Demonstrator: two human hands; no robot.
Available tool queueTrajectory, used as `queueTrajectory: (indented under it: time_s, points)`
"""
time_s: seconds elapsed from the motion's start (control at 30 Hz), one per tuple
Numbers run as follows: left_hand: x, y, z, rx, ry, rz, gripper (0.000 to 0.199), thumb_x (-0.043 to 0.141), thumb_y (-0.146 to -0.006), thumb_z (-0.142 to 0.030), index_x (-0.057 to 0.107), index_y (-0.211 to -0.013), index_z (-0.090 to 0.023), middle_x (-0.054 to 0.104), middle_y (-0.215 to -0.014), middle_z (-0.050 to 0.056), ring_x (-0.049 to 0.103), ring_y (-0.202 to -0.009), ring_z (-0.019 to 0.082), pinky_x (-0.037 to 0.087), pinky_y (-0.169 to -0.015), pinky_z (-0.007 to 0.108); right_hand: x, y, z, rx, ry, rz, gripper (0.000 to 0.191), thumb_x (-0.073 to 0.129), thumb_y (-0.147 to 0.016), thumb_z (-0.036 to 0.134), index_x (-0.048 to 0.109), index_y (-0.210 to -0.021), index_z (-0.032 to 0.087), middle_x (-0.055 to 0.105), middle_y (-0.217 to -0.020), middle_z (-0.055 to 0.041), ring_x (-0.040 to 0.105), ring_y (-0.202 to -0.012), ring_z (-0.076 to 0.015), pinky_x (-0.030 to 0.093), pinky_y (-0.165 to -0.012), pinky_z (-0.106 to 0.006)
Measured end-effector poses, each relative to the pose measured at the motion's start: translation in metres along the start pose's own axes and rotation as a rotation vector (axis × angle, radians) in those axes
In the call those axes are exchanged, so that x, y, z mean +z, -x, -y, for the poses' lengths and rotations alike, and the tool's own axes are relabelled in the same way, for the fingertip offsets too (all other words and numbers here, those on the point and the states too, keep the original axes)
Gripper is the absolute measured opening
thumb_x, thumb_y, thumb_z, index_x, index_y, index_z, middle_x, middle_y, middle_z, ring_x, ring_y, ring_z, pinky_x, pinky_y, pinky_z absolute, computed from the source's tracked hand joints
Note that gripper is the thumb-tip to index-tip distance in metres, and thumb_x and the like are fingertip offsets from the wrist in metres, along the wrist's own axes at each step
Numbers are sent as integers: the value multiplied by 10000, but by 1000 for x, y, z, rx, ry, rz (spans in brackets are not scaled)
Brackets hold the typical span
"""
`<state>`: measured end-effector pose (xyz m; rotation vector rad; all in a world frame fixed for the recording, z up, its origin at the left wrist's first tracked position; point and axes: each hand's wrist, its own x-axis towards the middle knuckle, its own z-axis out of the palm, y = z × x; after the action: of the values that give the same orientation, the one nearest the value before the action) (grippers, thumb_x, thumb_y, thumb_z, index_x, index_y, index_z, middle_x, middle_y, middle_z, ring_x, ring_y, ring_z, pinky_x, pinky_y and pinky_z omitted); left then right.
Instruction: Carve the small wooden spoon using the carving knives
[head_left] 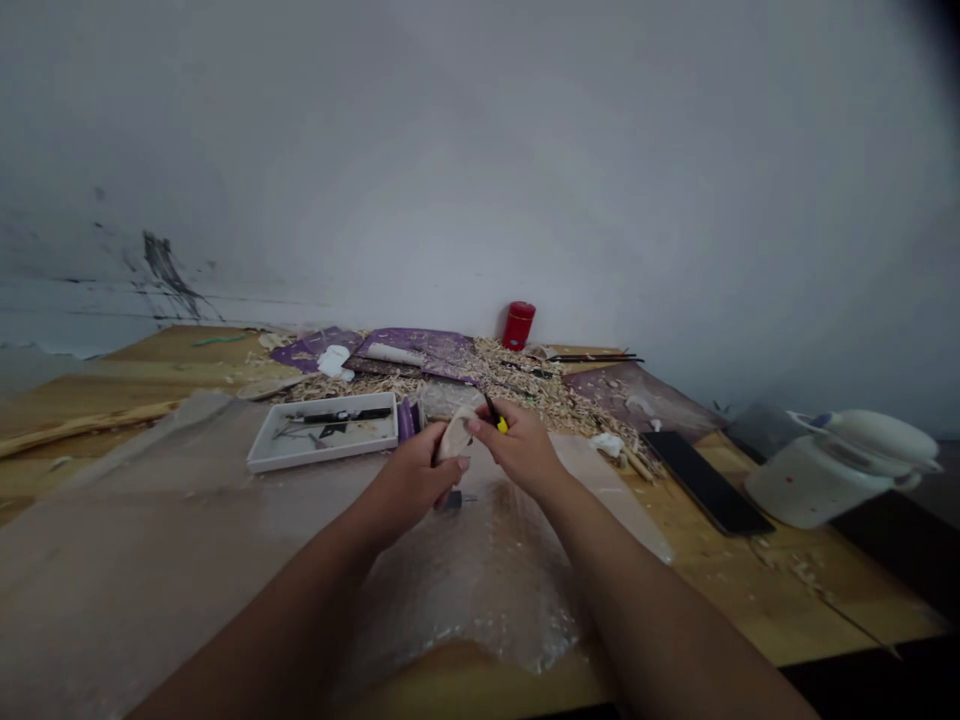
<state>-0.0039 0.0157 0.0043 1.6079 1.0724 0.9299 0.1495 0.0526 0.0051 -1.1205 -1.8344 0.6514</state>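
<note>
Left hand point(420, 478): grips the pale piece point(454, 436), above the plastic sheet point(517, 560).
Right hand point(520, 445): pinches a yellow-and-black tool point(501, 424).
Handling: probably light, stiff; best held by its edges.

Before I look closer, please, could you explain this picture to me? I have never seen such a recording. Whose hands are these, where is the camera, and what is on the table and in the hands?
There is no robot here, only a person's two bare hands. The single picture comes from a camera worn on the head, looking forward and down.

The left hand holds a pale piece. The right hand holds a black-and-yellow tool beside it; its tip is hard to see.

On the wooden table lie a clear plastic sheet, a white tray with dark tools, many shavings, and a flat black object, perhaps a phone. A red container stands near the wall.
</note>
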Motion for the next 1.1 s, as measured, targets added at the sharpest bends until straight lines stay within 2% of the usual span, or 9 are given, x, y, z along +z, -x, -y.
queueTrajectory:
  time_s: [0.2, 0.3, 0.47, 0.63, 0.9, 1.1]
  points:
    - [-1, 4, -5, -97, 52, 128, 260, 418, -761, -358, 469, -905, -148, 429, -468, -65, 346, -330, 56, 266, -337, 173, -5, -2, -5, 26, -77, -42, 232, 482, -745, 413, 513, -788, 187, 439, -510, 50, 412, -449, -90, 328, -452, -205]
    - [0, 6, -8, -109, 75, 148, 322, 383, -773, -412, 480, -925, -145, 430, -424, -67, 333, -301, 57, 258, -327, 169, -4, -2, -5, 35, -76, -45, 241, 476, -745, 414, 515, -810, 185, 441, -513, 48, 409, -440, -88, 324, -440, -203]
    - [1, 7, -8, -81, 147, 91, 422, 286, -798, -468, 491, -979, -147, 378, -400, -72, 281, -290, 57, 232, -313, 167, -2, -2, -3, 34, -71, -44, 254, 479, -736, 419, 516, -814, 180, 467, -559, 38, 424, -455, -88, 333, -441, -203]
    - [2, 5, -3, -74, 230, 50, 434, 280, -801, -473, 501, -990, -152, 312, -426, -77, 244, -317, 53, 214, -323, 171, 0, -2, -6, 7, -7, -62, 234, 492, -734, 416, 524, -784, 190, 503, -619, 28, 452, -508, -96, 343, -477, -205]
    - [2, 0, 0, -50, 288, -8, 366, 347, -792, -433, 491, -988, -159, 331, -439, -76, 282, -358, 57, 239, -374, 184, -4, 0, -1, -43, 270, -97, 280, 447, -771, 442, 552, -869, 202, 592, -734, -7, 522, -657, -138, 358, -591, -229]
    - [1, -1, 2, -25, 379, -39, 237, 391, -785, -347, 478, -915, -169, 388, -523, -60, 318, -384, 50, 259, -399, 195, -8, 4, 6, -68, 439, -90, 357, 382, -794, 501, 534, -932, 209, 589, -705, -8, 527, -629, -139, 330, -567, -222]
